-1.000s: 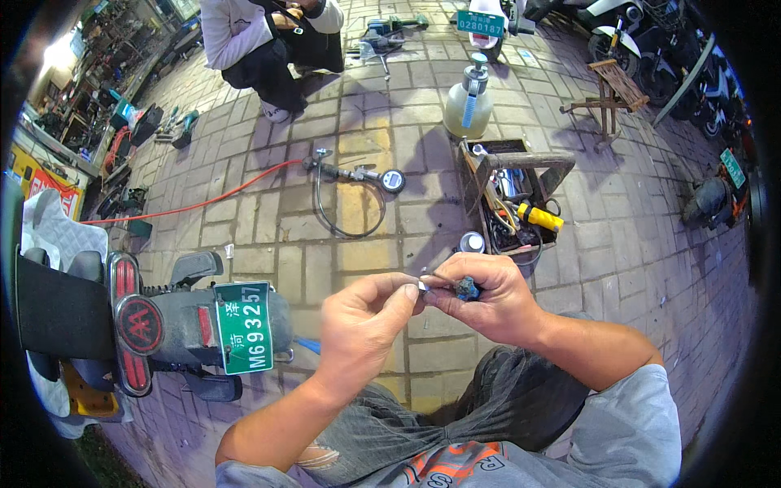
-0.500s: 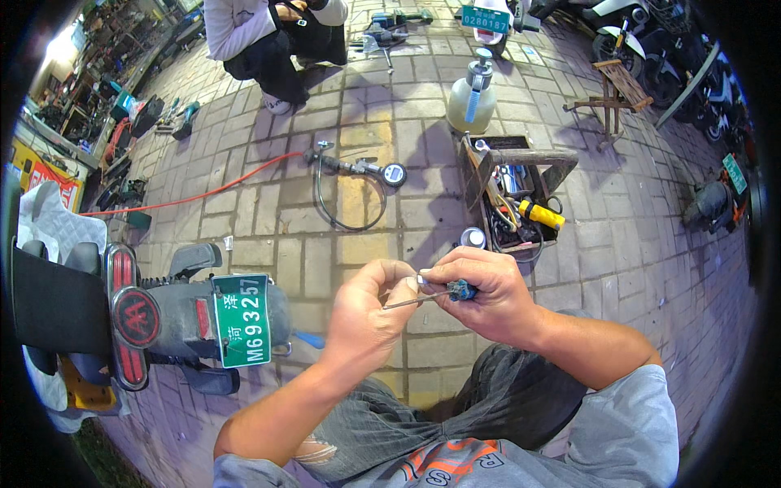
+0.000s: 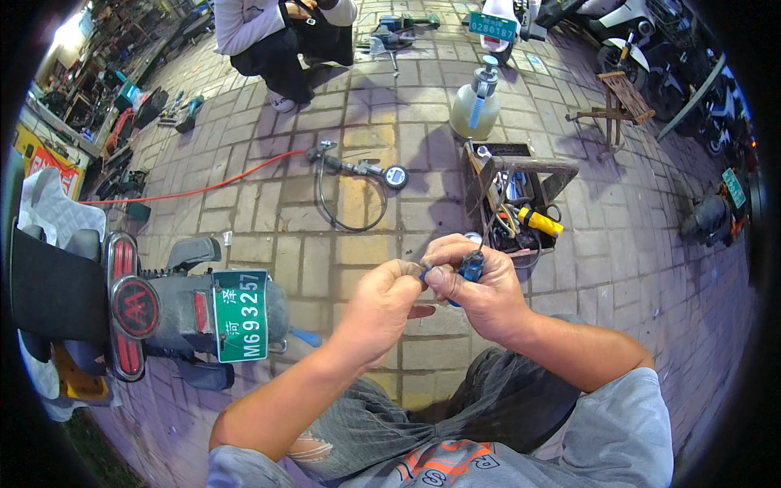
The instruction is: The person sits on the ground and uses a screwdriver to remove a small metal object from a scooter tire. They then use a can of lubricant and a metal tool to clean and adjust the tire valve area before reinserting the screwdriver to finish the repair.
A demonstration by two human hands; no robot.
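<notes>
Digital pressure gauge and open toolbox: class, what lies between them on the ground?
In the head view, the stretch between the digital pressure gauge and open toolbox is bare paving; the left hand and right hand are lower, outside it.

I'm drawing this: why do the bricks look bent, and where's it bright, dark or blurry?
Head view: the fisheye lens bends the paving bricks near the rim; a bright light glares at upper left; shadow falls left of the wooden toolbox; left hand and right hand look fairly sharp.
</notes>
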